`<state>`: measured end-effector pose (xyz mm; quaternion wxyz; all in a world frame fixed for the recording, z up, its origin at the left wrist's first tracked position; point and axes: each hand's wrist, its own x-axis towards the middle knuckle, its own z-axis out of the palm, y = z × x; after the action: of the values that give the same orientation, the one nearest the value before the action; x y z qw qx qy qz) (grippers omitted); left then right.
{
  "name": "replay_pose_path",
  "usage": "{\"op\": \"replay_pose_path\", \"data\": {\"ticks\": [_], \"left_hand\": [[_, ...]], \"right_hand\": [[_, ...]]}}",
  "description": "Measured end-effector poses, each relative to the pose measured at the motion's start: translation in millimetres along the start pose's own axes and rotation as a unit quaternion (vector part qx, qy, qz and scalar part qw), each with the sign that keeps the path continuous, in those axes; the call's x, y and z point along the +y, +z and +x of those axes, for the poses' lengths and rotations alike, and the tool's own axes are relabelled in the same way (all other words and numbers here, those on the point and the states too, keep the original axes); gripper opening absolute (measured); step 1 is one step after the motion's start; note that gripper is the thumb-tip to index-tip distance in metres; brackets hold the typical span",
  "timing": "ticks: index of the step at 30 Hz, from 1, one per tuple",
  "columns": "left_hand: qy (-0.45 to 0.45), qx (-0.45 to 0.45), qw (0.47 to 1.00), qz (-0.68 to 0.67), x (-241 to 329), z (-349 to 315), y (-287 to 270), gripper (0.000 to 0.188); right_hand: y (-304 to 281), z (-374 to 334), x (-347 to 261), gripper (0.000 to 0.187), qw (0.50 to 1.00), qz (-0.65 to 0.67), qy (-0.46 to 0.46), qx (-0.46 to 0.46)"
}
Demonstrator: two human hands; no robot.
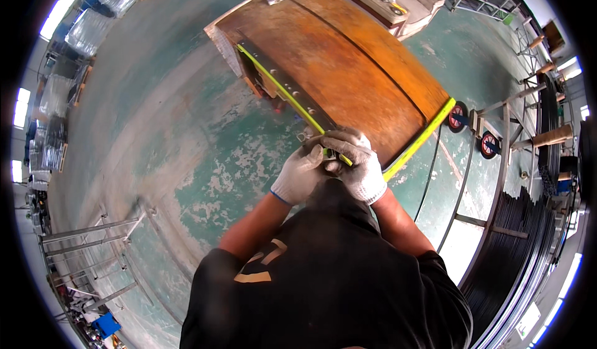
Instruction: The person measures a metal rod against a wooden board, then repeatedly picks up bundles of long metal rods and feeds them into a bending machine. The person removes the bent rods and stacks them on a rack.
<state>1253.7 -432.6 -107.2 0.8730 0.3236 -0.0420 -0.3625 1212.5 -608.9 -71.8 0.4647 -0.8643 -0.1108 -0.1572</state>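
Note:
Both my hands, in white knit gloves, meet at the near edge of a rust-brown table (311,50). My left hand (300,173) is closed, fingertips bent inward against the right one. My right hand (360,168) is curled too, its fingers over the table edge. A yellow-green strip (283,89) runs along that edge, passes under my gloves and shows again between them. Whatever small thing the fingers pinch is mostly hidden. Round studs sit on the dark band beside the strip. Another yellow-green strip (423,139) lines the right-hand edge.
Beyond the table is a pale padded surface (416,4) with clear plastic on it. To the right stand a metal rack (507,137), black-red wheels (458,117) and a stack of dark rods (513,249). At left are a metal frame (93,231) and wrapped pallets (93,32).

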Motion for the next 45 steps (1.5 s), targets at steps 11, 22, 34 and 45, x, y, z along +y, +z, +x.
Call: {"op": "replay_pose_path", "data": {"ticks": [11, 22, 34, 45], "left_hand": [[0.013, 0.167, 0.916, 0.364, 166, 70, -138, 0.046], [-0.037, 0.254, 0.938, 0.233, 327, 128, -268, 0.057], [0.111, -0.038, 0.787, 0.606, 474, 199, -323, 0.064], [-0.23, 0.218, 0.799, 0.511, 505, 209, -495, 0.032]], "right_hand": [[145, 185, 44, 0.034, 0.924, 0.324, 0.198, -0.046], [284, 351, 53, 0.028, 0.883, 0.37, 0.289, -0.029], [360, 470, 62, 0.032, 0.926, 0.181, 0.331, 0.009], [232, 592, 207, 0.035, 0.894, 0.046, 0.352, 0.274]]}}
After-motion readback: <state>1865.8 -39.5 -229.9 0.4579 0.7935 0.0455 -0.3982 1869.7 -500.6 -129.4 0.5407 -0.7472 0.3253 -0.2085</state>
